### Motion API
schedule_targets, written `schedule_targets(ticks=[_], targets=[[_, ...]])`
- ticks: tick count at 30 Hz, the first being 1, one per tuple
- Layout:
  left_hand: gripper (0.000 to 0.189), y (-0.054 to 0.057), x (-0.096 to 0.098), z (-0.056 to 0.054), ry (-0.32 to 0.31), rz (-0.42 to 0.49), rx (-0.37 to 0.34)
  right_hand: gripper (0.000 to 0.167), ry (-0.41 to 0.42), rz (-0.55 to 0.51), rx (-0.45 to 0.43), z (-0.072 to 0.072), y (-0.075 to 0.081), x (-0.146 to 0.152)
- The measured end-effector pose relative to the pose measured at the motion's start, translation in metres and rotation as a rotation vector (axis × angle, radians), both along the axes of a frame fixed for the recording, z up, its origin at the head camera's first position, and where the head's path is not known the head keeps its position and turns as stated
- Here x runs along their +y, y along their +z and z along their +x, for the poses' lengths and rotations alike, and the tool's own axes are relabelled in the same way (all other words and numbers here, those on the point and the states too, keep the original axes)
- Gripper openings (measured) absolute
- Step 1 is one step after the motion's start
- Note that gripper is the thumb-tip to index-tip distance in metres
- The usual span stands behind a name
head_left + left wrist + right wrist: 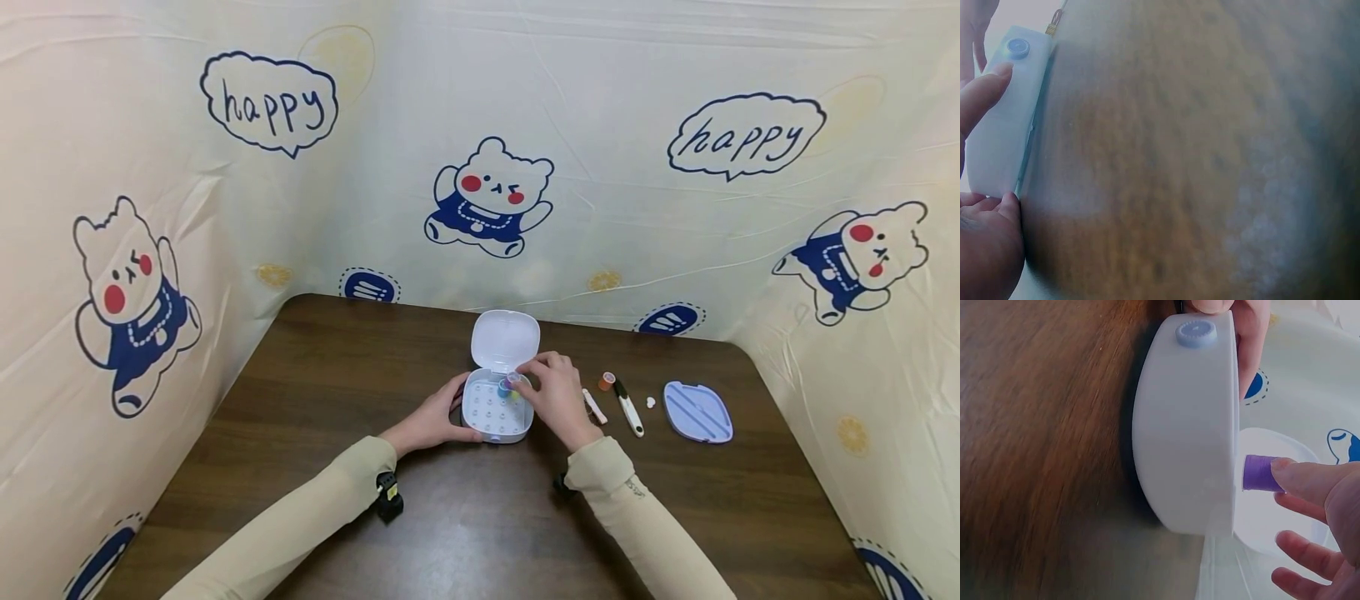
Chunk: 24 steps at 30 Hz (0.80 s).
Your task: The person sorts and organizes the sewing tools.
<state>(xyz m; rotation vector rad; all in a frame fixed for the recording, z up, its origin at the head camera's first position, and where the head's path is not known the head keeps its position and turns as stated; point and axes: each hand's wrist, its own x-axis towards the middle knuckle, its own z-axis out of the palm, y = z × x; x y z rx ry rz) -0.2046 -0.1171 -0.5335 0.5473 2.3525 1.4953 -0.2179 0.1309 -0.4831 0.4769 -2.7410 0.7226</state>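
From my end of the link, the nearest thing on the dark wood-grain surface (450,517) was the left hand (435,421), its thumb against the near wall of the white box (1188,425) and its fingers bent round the left side. That box was smooth, glossy and round-cornered, with a ridged, round blue button (1196,334) on its near wall; inside stood rows of short pegs.

Just above the rim, toward the far right corner of the box, I had the purple spool (1261,473) pinched by the right hand (558,396): thumb on its upper part, the opposing finger partly hidden, the other fingers spread loosely. The spool, a short cylinder, hung upright, close to a blue spool (504,389) in the box.

To the right lay a black-and-white tool (630,410), an orange spool (607,381) and, toward the right edge, a ribbed lavender tray (697,412). The raised lid (506,337) reached near the far edge; the left edge was well apart from the box.
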Motion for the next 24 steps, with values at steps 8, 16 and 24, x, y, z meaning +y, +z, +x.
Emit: schedule_targets(ticks=[8,16,24], targets=[[0.112,-0.003,-0.001,-0.001,-0.006,-0.001,0.009,0.020,0.024,-0.004,-0.008,-0.001,0.000,-0.012],[0.112,-0.003,-0.001,-0.001,-0.020,0.005,0.022,0.019,0.035,0.026,0.000,-0.004,-0.004,-0.021],[0.110,-0.003,-0.001,-0.002,-0.026,0.036,0.028,0.020,0.052,0.031,0.047,-0.006,-0.007,-0.027]])
